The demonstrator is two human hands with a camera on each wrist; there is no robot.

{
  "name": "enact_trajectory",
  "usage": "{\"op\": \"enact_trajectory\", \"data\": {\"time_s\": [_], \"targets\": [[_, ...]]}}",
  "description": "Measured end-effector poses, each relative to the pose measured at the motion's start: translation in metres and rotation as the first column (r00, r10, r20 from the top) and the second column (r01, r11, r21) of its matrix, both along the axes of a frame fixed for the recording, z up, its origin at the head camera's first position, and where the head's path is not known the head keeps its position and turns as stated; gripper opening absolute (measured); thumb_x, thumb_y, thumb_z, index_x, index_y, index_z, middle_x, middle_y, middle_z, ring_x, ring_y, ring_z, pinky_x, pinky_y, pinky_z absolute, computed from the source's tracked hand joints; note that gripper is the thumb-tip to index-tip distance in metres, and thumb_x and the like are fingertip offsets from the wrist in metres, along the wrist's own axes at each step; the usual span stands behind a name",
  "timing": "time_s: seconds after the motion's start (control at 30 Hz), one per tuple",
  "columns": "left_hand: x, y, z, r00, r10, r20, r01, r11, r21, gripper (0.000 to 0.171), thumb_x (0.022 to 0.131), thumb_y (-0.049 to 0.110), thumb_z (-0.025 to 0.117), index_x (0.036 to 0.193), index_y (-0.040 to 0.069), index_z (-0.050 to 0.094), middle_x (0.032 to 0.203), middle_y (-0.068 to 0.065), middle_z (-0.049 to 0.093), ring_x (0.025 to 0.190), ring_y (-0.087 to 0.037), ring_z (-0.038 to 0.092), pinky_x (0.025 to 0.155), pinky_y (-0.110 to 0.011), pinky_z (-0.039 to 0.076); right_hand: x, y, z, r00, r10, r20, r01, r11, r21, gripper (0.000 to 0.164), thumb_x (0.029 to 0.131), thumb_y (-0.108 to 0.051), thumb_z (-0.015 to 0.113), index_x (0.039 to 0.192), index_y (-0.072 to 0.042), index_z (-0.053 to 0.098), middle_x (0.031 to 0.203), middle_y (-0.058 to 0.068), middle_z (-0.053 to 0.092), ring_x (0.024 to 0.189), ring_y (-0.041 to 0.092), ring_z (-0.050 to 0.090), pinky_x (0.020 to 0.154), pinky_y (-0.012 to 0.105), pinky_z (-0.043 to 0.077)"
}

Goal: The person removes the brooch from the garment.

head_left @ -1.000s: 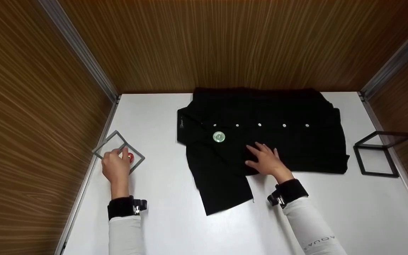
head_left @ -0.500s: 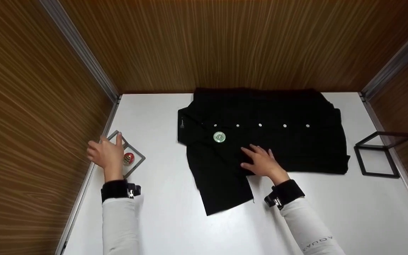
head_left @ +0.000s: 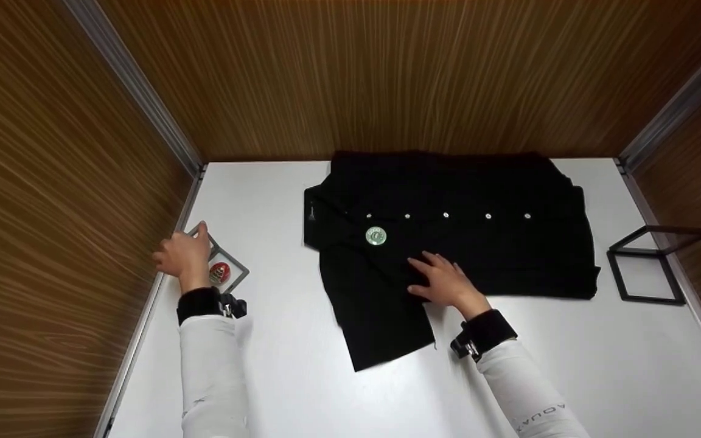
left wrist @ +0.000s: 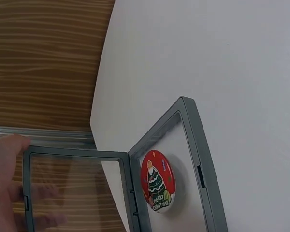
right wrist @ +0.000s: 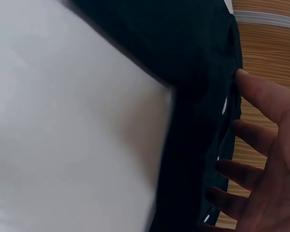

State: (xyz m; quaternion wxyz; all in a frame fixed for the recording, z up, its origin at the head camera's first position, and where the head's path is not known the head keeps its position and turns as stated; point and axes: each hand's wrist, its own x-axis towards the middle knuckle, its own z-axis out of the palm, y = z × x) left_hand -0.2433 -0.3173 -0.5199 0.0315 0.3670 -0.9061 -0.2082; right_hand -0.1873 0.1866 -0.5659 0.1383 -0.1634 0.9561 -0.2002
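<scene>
My left hand (head_left: 185, 254) holds the raised lid of a grey-framed clear display case (left wrist: 203, 162) at the left. In the left wrist view the thumb lies at the lid's edge and the fingers show through the clear panel behind it. Inside the case's other half sits a round red badge (left wrist: 158, 181) with a Christmas tree on it. A black short-sleeved shirt (head_left: 509, 255) lies flat with white buttons down its front. Near its collar is a round green badge (head_left: 376, 236). My right hand (head_left: 445, 283), fingers spread, is over the shirt's lower front near the sleeve.
A second, black-framed case (head_left: 648, 300) stands open at the right end of the white table (head_left: 302, 389). Wood-grain panels (head_left: 375, 73) rise along the back and both sides. The shirt's far edge reaches the back panel.
My left hand has moved off the red badge, leaving it in view, and over to the lid at the left. My right hand has slid slightly left across the shirt.
</scene>
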Motion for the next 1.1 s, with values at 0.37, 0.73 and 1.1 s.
{"op": "enact_trajectory", "data": {"time_s": [0.37,0.73,1.1], "targets": [[-0.004,0.014,-0.013,0.964,-0.121,-0.238,0.105,0.991,-0.077,0.058,0.089,0.054,0.059,0.112,0.002,0.072,0.119,-0.028,0.063,0.113,-0.048,0.051,0.092,-0.057,0.04,0.0,-0.001,-0.008,1.0,-0.006,0.018,0.006,0.999,0.039,0.066,0.092,-0.041,0.067,0.148,-0.016,0.045,0.155,0.021,0.029,0.141,0.044,0.024,0.108,0.068,0.019],[0.0,0.019,-0.022,0.969,-0.162,-0.186,0.161,0.987,-0.017,0.06,0.084,0.053,0.06,0.117,0.005,0.07,0.121,-0.023,0.06,0.117,-0.044,0.047,0.095,-0.058,0.037,-0.001,-0.001,-0.008,1.0,-0.003,0.025,0.001,0.999,0.045,0.066,0.093,-0.041,0.066,0.149,-0.016,0.043,0.155,0.021,0.028,0.141,0.043,0.024,0.109,0.068,0.02],[0.009,0.023,-0.029,0.973,-0.208,-0.097,0.21,0.978,0.011,0.065,0.081,0.049,0.063,0.128,0.004,0.063,0.127,-0.025,0.053,0.12,-0.044,0.043,0.095,-0.061,0.034,-0.001,0.0,-0.01,1.0,-0.003,0.021,0.002,0.999,0.037,0.066,0.092,-0.042,0.067,0.149,-0.016,0.044,0.155,0.021,0.029,0.141,0.043,0.024,0.109,0.067,0.02]]}}
